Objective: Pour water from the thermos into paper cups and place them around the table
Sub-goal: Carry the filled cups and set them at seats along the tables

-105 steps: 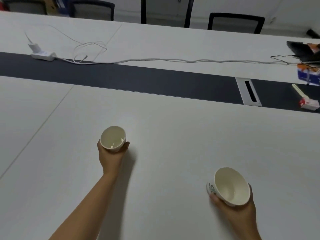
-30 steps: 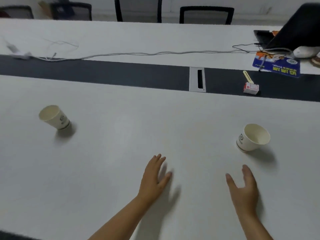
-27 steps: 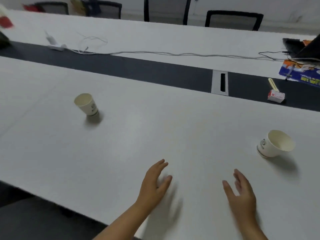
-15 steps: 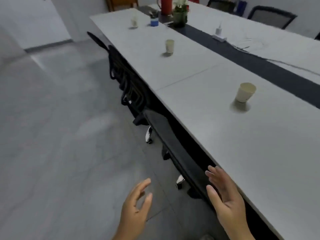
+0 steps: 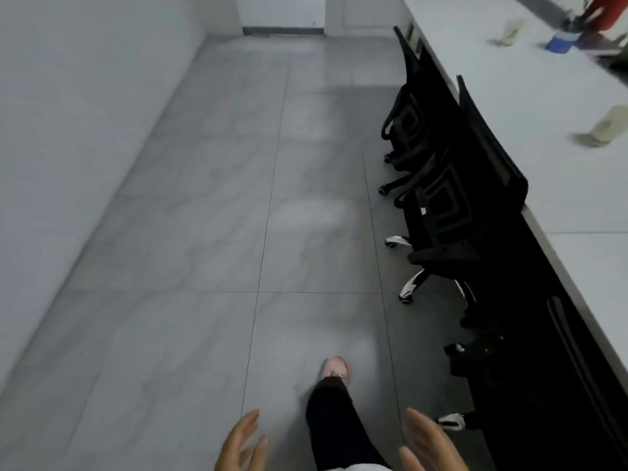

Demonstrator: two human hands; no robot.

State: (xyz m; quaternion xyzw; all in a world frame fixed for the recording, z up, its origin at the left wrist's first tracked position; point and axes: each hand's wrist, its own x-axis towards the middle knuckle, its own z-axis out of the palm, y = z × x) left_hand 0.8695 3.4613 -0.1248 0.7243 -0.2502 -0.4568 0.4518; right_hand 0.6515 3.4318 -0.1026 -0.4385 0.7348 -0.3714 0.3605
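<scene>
Our left hand (image 5: 239, 445) and right hand (image 5: 430, 443) hang wide and empty, free to fetch more; a cup (image 5: 608, 125) waits on the counter (image 5: 509, 107).

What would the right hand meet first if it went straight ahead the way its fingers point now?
Probably nothing close: the right hand is open, fingers pointing forward over bare floor. The black chairs stand to its right, though depth is unclear.

This is an office meeting room. A long white table (image 5: 530, 107) runs down the right side, with black wheeled chairs (image 5: 452, 205) pushed in against its edge. Grey floor tiles (image 5: 210, 232) and plain pale walls (image 5: 68, 113) fill the rest, and paper cups (image 5: 608, 127) stand on the tabletop.
</scene>
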